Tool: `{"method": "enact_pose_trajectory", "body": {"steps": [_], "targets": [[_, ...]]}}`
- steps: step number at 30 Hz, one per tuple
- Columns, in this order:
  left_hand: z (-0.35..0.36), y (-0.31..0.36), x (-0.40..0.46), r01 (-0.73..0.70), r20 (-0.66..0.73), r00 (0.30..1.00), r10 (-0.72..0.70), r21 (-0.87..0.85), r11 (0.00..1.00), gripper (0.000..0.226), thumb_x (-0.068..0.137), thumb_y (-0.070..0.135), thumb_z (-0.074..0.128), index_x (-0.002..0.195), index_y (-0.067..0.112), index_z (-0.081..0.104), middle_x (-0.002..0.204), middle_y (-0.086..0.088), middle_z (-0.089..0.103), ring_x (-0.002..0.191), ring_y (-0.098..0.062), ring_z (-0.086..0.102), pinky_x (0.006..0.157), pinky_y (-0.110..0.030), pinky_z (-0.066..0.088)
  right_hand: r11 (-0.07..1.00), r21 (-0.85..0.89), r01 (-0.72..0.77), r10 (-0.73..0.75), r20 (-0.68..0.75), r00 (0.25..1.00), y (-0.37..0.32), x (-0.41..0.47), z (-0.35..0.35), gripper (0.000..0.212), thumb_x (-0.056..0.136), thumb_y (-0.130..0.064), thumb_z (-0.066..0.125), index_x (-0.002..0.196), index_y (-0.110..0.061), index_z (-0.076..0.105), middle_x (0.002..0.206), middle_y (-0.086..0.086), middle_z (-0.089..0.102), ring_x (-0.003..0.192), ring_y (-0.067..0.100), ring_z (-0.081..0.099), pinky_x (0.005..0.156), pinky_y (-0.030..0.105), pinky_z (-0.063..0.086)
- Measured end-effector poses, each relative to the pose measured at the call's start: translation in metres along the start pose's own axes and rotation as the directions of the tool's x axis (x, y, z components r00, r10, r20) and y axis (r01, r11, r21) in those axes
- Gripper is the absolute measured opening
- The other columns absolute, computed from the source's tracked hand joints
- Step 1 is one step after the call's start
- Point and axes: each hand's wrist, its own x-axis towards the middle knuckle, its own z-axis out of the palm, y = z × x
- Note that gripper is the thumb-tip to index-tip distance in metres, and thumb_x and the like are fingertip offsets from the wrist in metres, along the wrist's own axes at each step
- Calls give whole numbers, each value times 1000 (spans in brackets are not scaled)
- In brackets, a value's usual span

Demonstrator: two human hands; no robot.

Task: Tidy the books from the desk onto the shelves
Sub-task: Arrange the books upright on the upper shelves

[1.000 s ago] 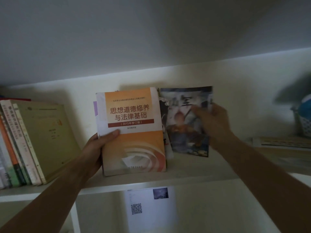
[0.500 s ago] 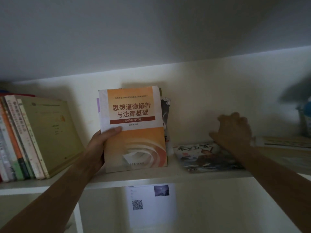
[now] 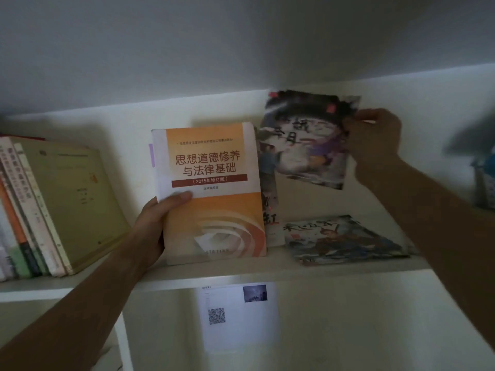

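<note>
An orange and white textbook (image 3: pixel 211 191) stands upright on the white shelf (image 3: pixel 241 274), cover facing me. My left hand (image 3: pixel 158 223) grips its left edge, thumb across the cover. Behind the textbook's right edge, a thin booklet (image 3: pixel 270 210) stands partly hidden. My right hand (image 3: pixel 375 140) pinches the right edge of a dark picture booklet (image 3: pixel 308 140) and holds it in the air above the shelf, tilted. Another picture booklet (image 3: pixel 345 239) lies flat on the shelf below it.
A row of books (image 3: pixel 40 210) leans at the shelf's left end. A blurred blue and white object (image 3: pixel 486 180) sits at the far right. A sheet with a QR code (image 3: pixel 235 314) hangs in the compartment below. A white divider (image 3: pixel 123 341) stands lower left.
One second ago my right hand held a booklet upright. Half a second ago that booklet lay flat. Now my right hand holds a different picture booklet up in the air. My left hand stayed on the textbook.
</note>
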Motion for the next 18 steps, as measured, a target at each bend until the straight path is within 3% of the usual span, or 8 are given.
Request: {"method": "enact_pose_trajectory", "body": {"steps": [4,6,8,9,10,12,15,18], "targets": [[1,1,0,-8,0,1000,8,2,1000,38,93,16,63,131,14,66,123,-11,74,110,-31,73,86,-41,63,851,-503,-152,228,94,969,48,12,-43,17,78,-18,79,88,-6,74,91,20,72,85,34,72,82,49,61],[1,2,0,-8,-5,1000,8,-1,1000,39,92,17,64,131,14,66,123,-11,74,111,-31,72,87,-41,62,602,-798,-12,307,218,927,72,-7,-51,24,80,-22,79,96,-5,75,92,21,72,88,35,71,83,40,59],[1,2,1,-5,-1,1000,5,-8,1000,43,90,18,65,133,14,65,124,-11,73,112,-32,72,89,-43,62,428,-873,235,135,318,938,80,-22,-52,35,84,-27,74,112,-6,70,108,18,70,102,34,66,92,36,50],[0,1,1,-4,5,1000,5,-8,1000,44,90,19,65,134,13,64,125,-11,73,113,-33,71,90,-44,61,472,-822,318,18,369,929,75,-30,-48,38,87,-32,73,116,-9,68,113,14,68,104,32,64,94,35,47],[0,1,1,-5,7,1000,5,-9,1000,45,89,19,65,134,13,64,125,-12,73,113,-33,71,91,-45,61,645,-695,316,-31,390,920,65,-42,-41,39,87,-39,73,116,-13,68,112,8,70,101,25,66,93,34,48],[-1,0,1,-5,5,1000,5,-15,1000,46,89,19,65,134,13,64,125,-12,73,114,-33,71,92,-45,60,915,-389,105,128,528,840,41,-66,-17,49,80,-55,75,114,-20,69,106,-3,72,91,13,70,84,30,55],[1,0,0,-2,20,1000,3,-18,1000,45,88,19,65,133,14,64,125,-11,73,112,-32,72,90,-44,61,937,-347,39,227,690,688,27,-90,12,50,78,-44,82,119,-19,68,105,-3,72,92,12,69,74,25,56],[2,1,-1,-5,6,1000,5,-24,1000,45,86,20,66,131,15,66,121,-10,75,108,-31,73,81,-39,64,979,-197,43,77,564,822,16,-82,19,14,82,-15,81,95,-14,76,86,1,74,76,13,68,62,21,49]]}}
